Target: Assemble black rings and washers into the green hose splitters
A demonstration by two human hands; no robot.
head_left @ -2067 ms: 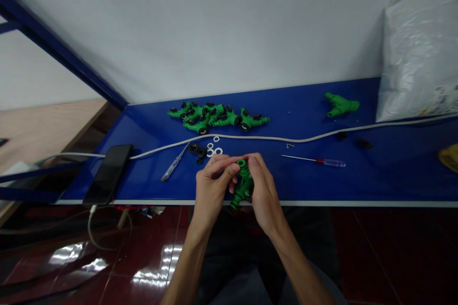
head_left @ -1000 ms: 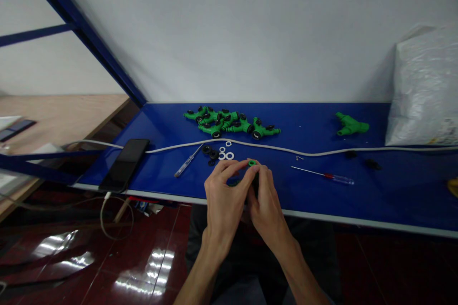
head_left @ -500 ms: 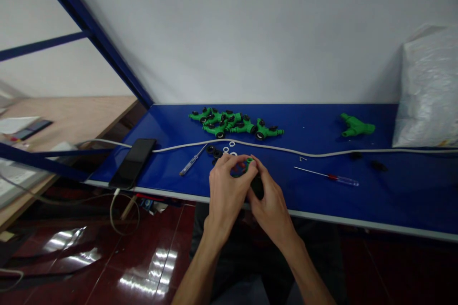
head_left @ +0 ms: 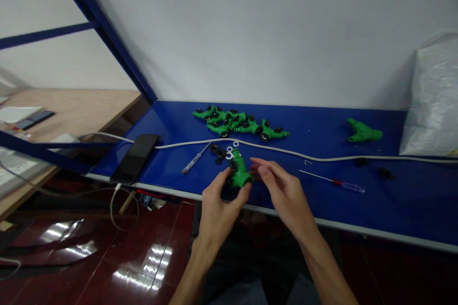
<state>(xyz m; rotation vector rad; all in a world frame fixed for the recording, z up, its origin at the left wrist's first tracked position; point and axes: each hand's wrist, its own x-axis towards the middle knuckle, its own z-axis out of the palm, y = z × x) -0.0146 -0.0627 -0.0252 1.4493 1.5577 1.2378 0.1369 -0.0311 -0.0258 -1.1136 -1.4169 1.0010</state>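
My left hand (head_left: 222,205) grips a green plastic Y-shaped hose splitter (head_left: 240,172) with black parts on its left side, held above the front of the blue bench. Just to its right, my right hand (head_left: 284,190) has its fingers apart and holds nothing. Behind the splitter lie several white washers (head_left: 229,149) and several black rings (head_left: 217,151). A pile of green splitters with black valve levers (head_left: 229,121) rests farther back. At the right, a green splitter body (head_left: 363,132) lies alone, without visible black parts.
A screwdriver with a clear red handle (head_left: 348,186) lies at right near small screws (head_left: 307,162) and black pieces (head_left: 385,173). A small screwdriver (head_left: 195,159) and a phone (head_left: 135,158) are at left. A white cable (head_left: 282,151) crosses the bench; a plastic-wrapped bag (head_left: 432,100) stands far right.
My right hand has come off the splitter and moved right, its fingers opening. The splitter, mostly covered before, now shows in my left hand. The view has shifted slightly.
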